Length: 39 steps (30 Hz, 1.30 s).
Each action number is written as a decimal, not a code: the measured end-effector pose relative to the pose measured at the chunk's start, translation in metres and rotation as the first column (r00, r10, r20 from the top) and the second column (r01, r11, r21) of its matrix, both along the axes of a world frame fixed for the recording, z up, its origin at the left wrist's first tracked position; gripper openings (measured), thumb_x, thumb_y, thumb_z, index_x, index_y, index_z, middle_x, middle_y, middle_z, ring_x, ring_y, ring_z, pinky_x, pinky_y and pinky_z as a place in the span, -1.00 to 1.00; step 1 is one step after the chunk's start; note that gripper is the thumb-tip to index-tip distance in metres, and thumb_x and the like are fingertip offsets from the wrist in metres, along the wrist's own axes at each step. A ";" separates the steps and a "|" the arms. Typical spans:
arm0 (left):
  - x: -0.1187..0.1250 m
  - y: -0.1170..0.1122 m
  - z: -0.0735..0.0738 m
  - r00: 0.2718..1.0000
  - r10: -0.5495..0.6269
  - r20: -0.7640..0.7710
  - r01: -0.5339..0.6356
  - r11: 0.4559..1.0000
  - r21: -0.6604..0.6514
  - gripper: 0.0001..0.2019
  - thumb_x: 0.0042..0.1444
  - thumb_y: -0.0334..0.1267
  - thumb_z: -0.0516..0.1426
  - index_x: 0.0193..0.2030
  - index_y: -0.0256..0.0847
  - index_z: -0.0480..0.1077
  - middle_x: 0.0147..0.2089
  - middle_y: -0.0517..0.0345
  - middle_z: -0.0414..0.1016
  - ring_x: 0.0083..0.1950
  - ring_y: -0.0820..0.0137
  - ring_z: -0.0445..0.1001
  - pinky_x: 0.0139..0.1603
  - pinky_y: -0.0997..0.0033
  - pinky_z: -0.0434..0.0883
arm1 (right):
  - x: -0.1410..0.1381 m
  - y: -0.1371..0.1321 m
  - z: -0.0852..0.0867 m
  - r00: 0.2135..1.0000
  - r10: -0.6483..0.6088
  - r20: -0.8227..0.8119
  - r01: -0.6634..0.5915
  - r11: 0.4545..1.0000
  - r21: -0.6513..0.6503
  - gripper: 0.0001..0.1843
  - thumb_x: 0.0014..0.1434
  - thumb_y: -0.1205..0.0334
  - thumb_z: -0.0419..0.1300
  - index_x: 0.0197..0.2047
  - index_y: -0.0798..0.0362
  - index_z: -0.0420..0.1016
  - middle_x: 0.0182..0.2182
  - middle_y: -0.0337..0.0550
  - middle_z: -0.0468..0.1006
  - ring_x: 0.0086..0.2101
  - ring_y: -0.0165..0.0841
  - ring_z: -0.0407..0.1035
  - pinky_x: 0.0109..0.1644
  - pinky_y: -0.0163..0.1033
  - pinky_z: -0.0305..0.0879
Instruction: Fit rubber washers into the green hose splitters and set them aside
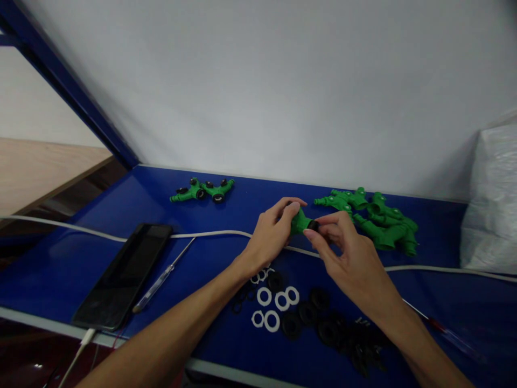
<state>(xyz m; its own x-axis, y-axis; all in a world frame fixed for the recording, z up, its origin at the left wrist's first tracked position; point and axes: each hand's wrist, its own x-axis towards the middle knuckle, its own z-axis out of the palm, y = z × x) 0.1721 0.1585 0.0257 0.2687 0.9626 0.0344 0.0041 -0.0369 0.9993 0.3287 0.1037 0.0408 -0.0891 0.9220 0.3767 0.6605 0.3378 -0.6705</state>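
Observation:
My left hand (pixel 273 231) is wrapped round a green Y-shaped hose splitter (pixel 300 221) above the blue table. The thumb and fingers of my right hand (pixel 343 242) pinch a black ring nut (pixel 313 226) at the splitter's near right end. My fingers cover part of both. Below my hands lie white washers (pixel 272 321), some smaller white rings, and black ring nuts (pixel 291 324). To the right, a pile of green splitter bodies (pixel 383 221) lies by the wall. Two green splitters with black fittings (pixel 218 191) rest at the back left.
A black phone (pixel 127 275) with a white cable plugged in lies on the left, beside a clear-handled screwdriver (pixel 161 277). Another screwdriver (pixel 448 333) is at the right. A white cord (pixel 218 233) crosses the blue table (pixel 226 334). A plastic-wrapped bundle (pixel 490 199) stands far right.

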 end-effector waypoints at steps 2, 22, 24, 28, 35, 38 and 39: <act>0.000 0.000 0.000 1.000 -0.008 0.014 0.008 1.000 -0.011 -0.64 0.33 0.00 -0.01 -0.02 -0.11 0.52 -0.41 0.24 0.29 -0.52 0.51 0.28 -0.56 0.55 0.23 | 0.000 -0.001 0.001 1.000 -0.015 0.009 0.015 1.000 0.017 -0.80 0.37 0.06 0.20 -0.12 -0.05 0.29 -0.43 -0.25 0.60 -0.44 -0.32 0.55 -0.43 -0.33 0.39; 0.002 0.003 -0.001 0.999 -0.009 0.047 0.011 0.999 -0.038 -0.63 0.35 -0.04 -0.03 -0.03 -0.18 0.51 -0.28 0.16 0.39 -0.47 0.55 0.29 -0.55 0.61 0.23 | 0.004 0.002 0.001 0.968 0.012 0.250 -0.078 0.964 0.256 -0.73 0.33 0.17 0.26 0.05 0.01 0.38 -0.29 -0.16 0.60 -0.38 -0.30 0.52 -0.24 -0.20 0.47; 0.002 0.004 -0.002 0.997 -0.023 0.069 0.026 0.999 -0.044 -0.63 0.35 -0.05 -0.04 -0.03 -0.20 0.51 -0.29 0.16 0.37 -0.48 0.55 0.28 -0.56 0.61 0.22 | 0.006 0.004 0.000 0.954 0.041 0.298 -0.131 0.948 0.288 -0.73 0.34 0.23 0.24 0.08 0.01 0.38 -0.21 -0.12 0.60 -0.34 -0.30 0.52 -0.18 -0.17 0.49; 0.001 0.004 -0.002 1.000 -0.026 0.016 0.026 1.000 -0.011 -0.62 0.36 -0.04 -0.05 -0.02 -0.18 0.50 -0.31 0.18 0.36 -0.48 0.55 0.28 -0.54 0.60 0.26 | 0.004 0.003 -0.002 0.975 0.019 0.220 -0.070 0.972 0.223 -0.79 0.34 0.21 0.24 0.02 0.00 0.37 -0.35 -0.22 0.57 -0.38 -0.30 0.52 -0.28 -0.22 0.46; 0.000 0.003 -0.001 1.000 -0.014 0.010 0.015 1.000 -0.011 -0.62 0.34 0.00 -0.03 -0.02 -0.16 0.51 -0.29 0.17 0.36 -0.46 0.53 0.29 -0.55 0.60 0.24 | 0.001 0.000 -0.001 0.986 -0.041 0.160 0.017 0.989 0.148 -0.75 0.32 0.11 0.27 -0.02 0.00 0.38 -0.43 -0.26 0.56 -0.44 -0.31 0.52 -0.41 -0.26 0.39; -0.001 0.005 -0.001 0.999 -0.020 0.029 0.023 0.996 -0.085 -0.62 0.33 -0.01 -0.03 -0.02 -0.16 0.52 -0.29 0.15 0.38 -0.49 0.55 0.28 -0.56 0.57 0.21 | 0.003 0.002 0.001 0.967 0.025 0.253 -0.083 0.972 0.221 -0.75 0.35 0.18 0.21 0.07 -0.01 0.39 -0.24 -0.14 0.60 -0.34 -0.29 0.54 -0.21 -0.17 0.49; -0.001 0.006 0.000 0.999 -0.021 0.029 0.023 0.995 -0.096 -0.62 0.33 -0.02 -0.03 -0.02 -0.16 0.52 -0.29 0.15 0.38 -0.50 0.55 0.27 -0.56 0.57 0.21 | 0.004 0.003 0.001 0.961 0.042 0.274 -0.109 0.966 0.233 -0.76 0.36 0.20 0.19 0.08 -0.02 0.39 -0.19 -0.11 0.60 -0.31 -0.28 0.54 -0.16 -0.15 0.49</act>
